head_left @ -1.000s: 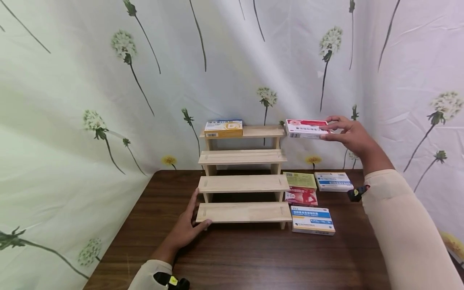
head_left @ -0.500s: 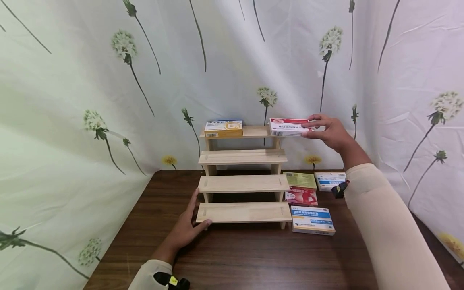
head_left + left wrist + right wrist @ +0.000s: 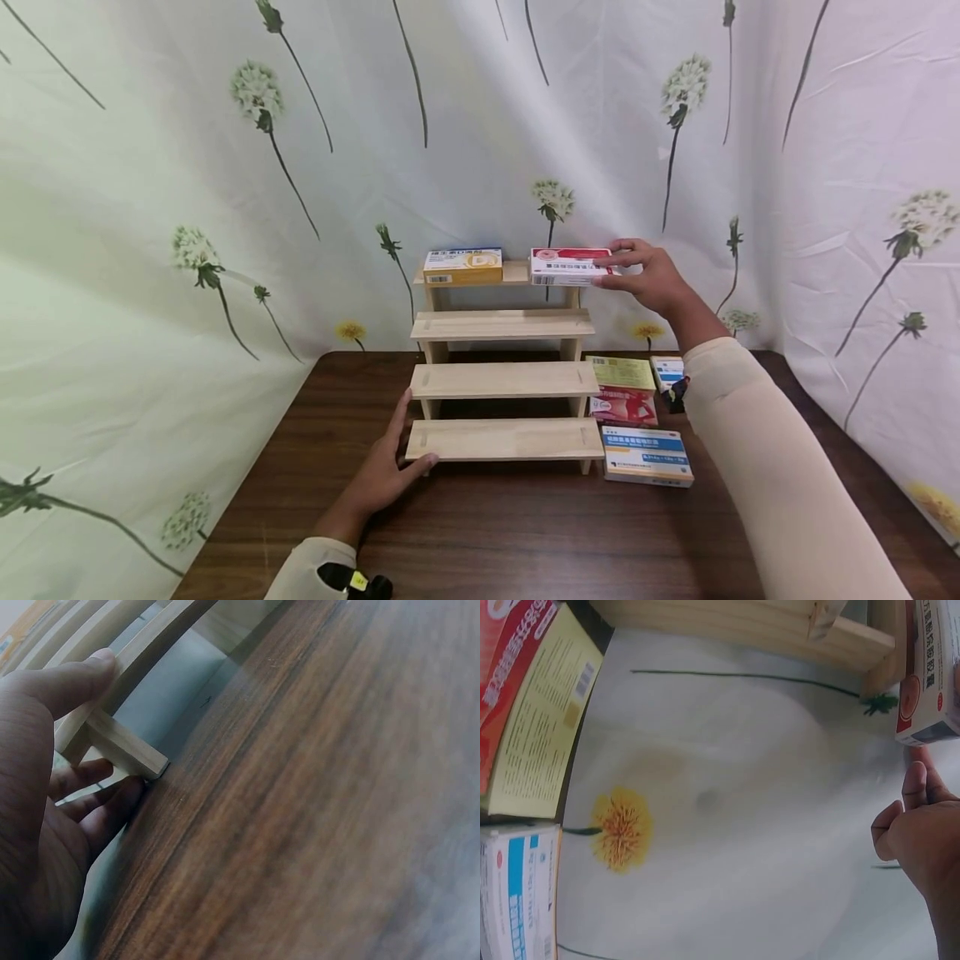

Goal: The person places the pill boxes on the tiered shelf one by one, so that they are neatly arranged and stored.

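Note:
A four-tier wooden step shelf [image 3: 504, 380] stands on the brown table. My right hand [image 3: 651, 279] pinches a red and white medicine box [image 3: 568, 267] by its right end, level with the right part of the top tier. In the right wrist view, that box [image 3: 930, 697] shows at the upper right beside the wood. A yellow and white medicine box [image 3: 462, 267] lies on the top tier's left half. At the shelf's lower left corner, my left hand [image 3: 382, 477] holds the bottom tier. The left wrist view shows its thumb on the board [image 3: 142, 656] and its fingers around the leg.
Right of the shelf lie a green and red box [image 3: 622, 392] and a blue and white medicine box [image 3: 647, 456]. Another blue and white box [image 3: 665, 372] behind them is partly hidden by the right sleeve. A dandelion-print curtain [image 3: 480, 125] hangs behind the table.
My right hand has carried the red and white medicine box leftward, from beside the shelf to over the top tier's right part. The left hand has stayed in place.

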Demonstrator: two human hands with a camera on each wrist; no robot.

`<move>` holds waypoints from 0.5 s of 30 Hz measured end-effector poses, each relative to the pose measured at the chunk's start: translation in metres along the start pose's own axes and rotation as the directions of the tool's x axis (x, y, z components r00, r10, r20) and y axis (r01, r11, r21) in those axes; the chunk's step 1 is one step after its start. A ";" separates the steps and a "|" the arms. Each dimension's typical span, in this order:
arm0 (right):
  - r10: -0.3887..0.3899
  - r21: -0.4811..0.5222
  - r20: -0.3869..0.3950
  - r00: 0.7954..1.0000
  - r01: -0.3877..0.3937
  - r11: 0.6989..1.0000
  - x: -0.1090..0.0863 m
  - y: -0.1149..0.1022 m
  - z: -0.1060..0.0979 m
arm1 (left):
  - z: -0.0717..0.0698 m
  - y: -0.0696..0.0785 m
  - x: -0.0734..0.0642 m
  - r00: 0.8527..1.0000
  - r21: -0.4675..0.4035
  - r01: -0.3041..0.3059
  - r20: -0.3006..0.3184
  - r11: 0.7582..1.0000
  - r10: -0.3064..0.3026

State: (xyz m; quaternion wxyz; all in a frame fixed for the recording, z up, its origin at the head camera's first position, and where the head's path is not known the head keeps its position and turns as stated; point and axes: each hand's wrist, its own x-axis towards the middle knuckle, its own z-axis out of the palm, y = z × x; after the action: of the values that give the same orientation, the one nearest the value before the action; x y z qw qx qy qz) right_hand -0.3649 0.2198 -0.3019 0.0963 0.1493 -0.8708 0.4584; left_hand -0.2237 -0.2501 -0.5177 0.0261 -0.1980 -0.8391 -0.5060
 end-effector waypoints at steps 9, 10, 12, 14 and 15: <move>0.005 0.032 -0.005 1.000 -0.005 0.999 0.008 -0.004 0.013 | 0.000 -0.001 0.000 1.000 -0.005 -0.003 -0.004 1.000 0.003; 0.004 0.031 -0.005 1.000 -0.004 1.000 0.008 -0.005 0.014 | 0.000 -0.001 0.000 1.000 -0.001 0.000 -0.005 1.000 0.000; 0.004 0.033 -0.005 1.000 -0.004 0.999 0.009 -0.005 0.017 | 0.000 -0.002 0.000 1.000 0.009 0.006 -0.006 1.000 -0.006; 0.008 0.033 -0.009 1.000 -0.008 0.999 0.010 -0.005 0.021 | 0.000 -0.002 0.001 1.000 0.012 0.010 -0.006 1.000 -0.010; 0.007 0.034 -0.009 1.000 -0.006 0.999 0.010 -0.005 0.022 | 0.000 -0.002 0.001 1.000 0.017 0.010 -0.004 1.000 -0.010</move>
State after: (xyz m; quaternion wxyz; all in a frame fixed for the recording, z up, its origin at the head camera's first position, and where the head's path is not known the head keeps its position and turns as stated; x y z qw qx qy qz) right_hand -0.3736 0.1970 -0.3073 0.0963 0.1460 -0.8630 0.4740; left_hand -0.2250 -0.2505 -0.5193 0.0269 -0.1927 -0.8442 -0.4994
